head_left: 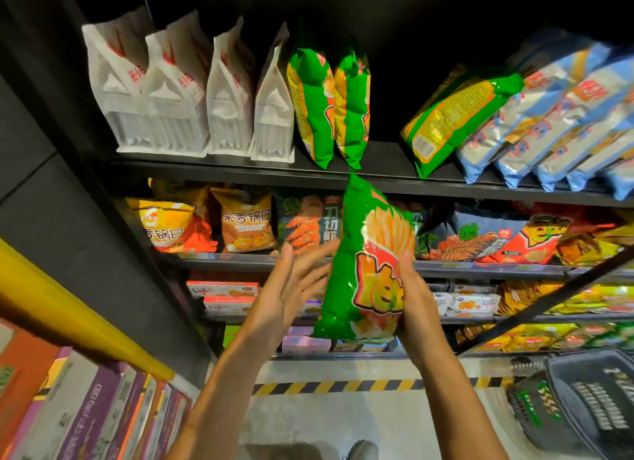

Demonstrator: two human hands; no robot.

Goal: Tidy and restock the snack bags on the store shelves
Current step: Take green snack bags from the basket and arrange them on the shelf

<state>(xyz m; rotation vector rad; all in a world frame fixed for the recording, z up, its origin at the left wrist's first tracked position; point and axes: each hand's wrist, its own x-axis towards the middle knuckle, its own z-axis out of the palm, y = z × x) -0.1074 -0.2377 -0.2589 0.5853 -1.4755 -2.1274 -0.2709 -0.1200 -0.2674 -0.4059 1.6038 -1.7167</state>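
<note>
Head view, green chip bag (363,260) gripped upright by right hand (417,298), left hand (291,288) spread open beside it, perhaps touching, top shelf (377,174) just above.

Open gap on the top shelf (384,164) at upper centre, flanked left by two upright green bags (329,109), right by a leaning green bag (453,119).

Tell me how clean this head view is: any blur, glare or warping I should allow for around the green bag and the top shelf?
Head view: the left hand is motion-blurred, the green bag in the right hand fairly sharp with glossy highlights; blue bags at the right edge smear; wide-angle warping bends the top shelf; the space above it is black.
</note>
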